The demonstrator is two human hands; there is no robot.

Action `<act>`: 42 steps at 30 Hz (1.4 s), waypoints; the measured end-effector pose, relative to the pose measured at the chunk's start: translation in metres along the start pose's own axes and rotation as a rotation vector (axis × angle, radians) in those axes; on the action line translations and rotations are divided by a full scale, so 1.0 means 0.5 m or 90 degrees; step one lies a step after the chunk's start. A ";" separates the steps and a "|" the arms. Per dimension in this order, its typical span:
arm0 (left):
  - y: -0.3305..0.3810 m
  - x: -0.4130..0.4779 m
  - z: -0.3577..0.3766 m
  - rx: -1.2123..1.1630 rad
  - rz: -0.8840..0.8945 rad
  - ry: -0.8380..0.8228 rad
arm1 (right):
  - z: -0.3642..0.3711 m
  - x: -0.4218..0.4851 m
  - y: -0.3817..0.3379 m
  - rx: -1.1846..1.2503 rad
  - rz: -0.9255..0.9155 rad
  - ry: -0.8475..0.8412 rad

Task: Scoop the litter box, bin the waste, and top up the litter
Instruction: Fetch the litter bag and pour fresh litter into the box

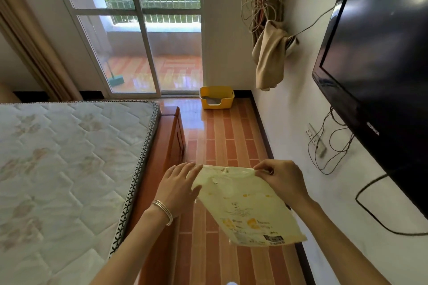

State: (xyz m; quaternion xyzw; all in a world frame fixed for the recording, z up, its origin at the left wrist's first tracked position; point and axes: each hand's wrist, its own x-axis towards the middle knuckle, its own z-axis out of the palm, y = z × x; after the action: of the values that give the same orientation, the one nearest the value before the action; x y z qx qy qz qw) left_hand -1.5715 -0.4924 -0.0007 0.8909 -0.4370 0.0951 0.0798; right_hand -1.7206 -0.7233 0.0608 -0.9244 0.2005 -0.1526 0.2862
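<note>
A pale yellow printed plastic bag [247, 206] hangs in front of me above the tiled floor. My right hand [281, 179] pinches its top right corner. My left hand [179, 185], with bangles on the wrist, has straight fingers touching the bag's top left edge. A yellow litter box [216, 97] with grey litter inside stands on the floor far ahead, against the wall beside the glass door. No scoop or bin is in view.
A bed with a quilted mattress [69, 164] and wooden frame [169, 141] fills the left. A black TV [382, 53] and loose cables [331, 146] hang on the right wall. A narrow tiled aisle [222, 136] runs to the sliding glass door [143, 37].
</note>
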 end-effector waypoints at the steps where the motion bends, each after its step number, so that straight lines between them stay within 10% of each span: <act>1: -0.004 0.034 0.005 0.000 0.000 0.009 | -0.006 0.033 0.010 -0.002 0.002 0.002; 42: -0.499 1.004 0.262 -0.146 0.081 0.028 | 0.156 1.074 0.117 0.132 0.016 0.012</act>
State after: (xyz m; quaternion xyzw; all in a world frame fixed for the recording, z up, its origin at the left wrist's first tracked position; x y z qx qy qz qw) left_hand -1.0590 -0.7542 -0.0226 0.8443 -0.4985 0.0688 0.1844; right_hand -1.2375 -0.9770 0.0543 -0.8857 0.1977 -0.1774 0.3807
